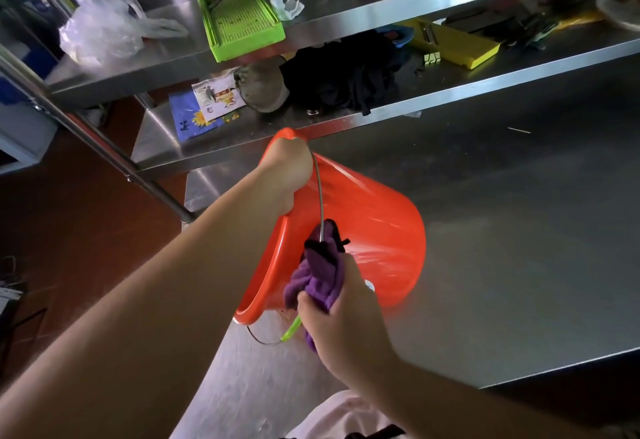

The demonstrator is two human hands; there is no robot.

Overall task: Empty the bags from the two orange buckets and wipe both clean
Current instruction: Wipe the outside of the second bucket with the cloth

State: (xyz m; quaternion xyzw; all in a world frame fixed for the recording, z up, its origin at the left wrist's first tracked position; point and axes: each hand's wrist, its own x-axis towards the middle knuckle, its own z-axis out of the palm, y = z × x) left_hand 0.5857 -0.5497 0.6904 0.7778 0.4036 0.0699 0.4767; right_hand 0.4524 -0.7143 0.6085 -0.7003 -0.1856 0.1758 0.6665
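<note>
Steel worktable [502, 248]: bare surface to the right, with two steel shelves [346, 19] rising behind it.

Orange bucket [374, 230]: on the table's near left part, tipped onto its side. Its long axis runs from the mouth at lower left, facing the person, to the base at upper right, pointing away toward the bare tabletop. Whether the lower wall touches the steel cannot be told. The wire handle [320, 196] arcs across the outer wall, its green grip [291, 329] hanging below the rim.

Left hand [287, 170]: at the top of the rim, fingers curled over the rim edge and closed on it; fingertips hidden inside the mouth.

Right hand [341, 314]: at the near side wall, fingers folded tight around a bunched purple cloth [320, 272]. The cloth lies between the fingers and the bucket's outer wall, pressed against it just behind the rim.

Green slicer tray [239, 12], clear plastic bag [100, 29]: upper shelf, well apart from the bucket.
</note>
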